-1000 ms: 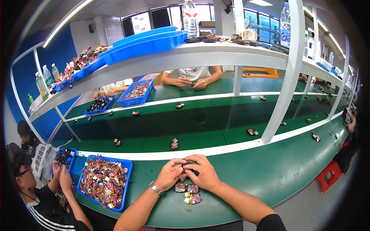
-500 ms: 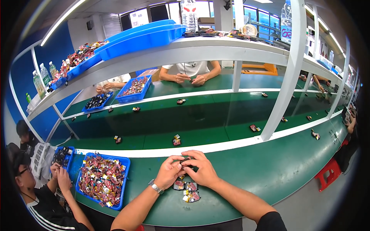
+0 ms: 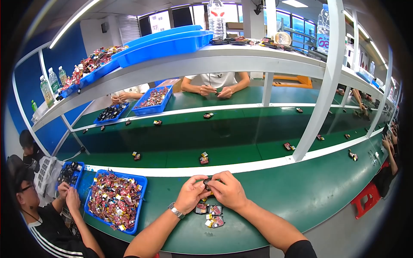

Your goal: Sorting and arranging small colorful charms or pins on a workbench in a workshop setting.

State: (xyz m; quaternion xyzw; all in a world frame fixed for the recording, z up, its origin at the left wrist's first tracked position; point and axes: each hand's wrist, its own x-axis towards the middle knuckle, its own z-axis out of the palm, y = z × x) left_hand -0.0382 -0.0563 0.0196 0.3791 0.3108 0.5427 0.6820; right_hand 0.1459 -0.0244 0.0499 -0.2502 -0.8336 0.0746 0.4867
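Observation:
Just above the green table (image 3: 275, 206), my left hand (image 3: 190, 195) pinches a small black plastic casing (image 3: 207, 185) between thumb and fingers. My right hand (image 3: 229, 192) closes on the casing from the other side, its fingertips bent over the top. Much of the casing is hidden by my fingers. Right below my hands lie black casings with red circuit boards (image 3: 215, 210). Nearest me is a unit with a red board and a silver piece with yellow tape (image 3: 215, 221).
To the left stands a blue tray (image 3: 144, 189) heaped with red boards and wired parts. Beyond the white rail (image 3: 163, 172), a dark green conveyor belt (image 3: 241, 150) carries scattered small units. A white post (image 3: 320, 94) rises at right. A co-worker (image 3: 47, 210) sits at far left.
My right hand's fingers have drawn in and curled more tightly over the black casing. The view has shifted slightly, so the surroundings sit a little farther right.

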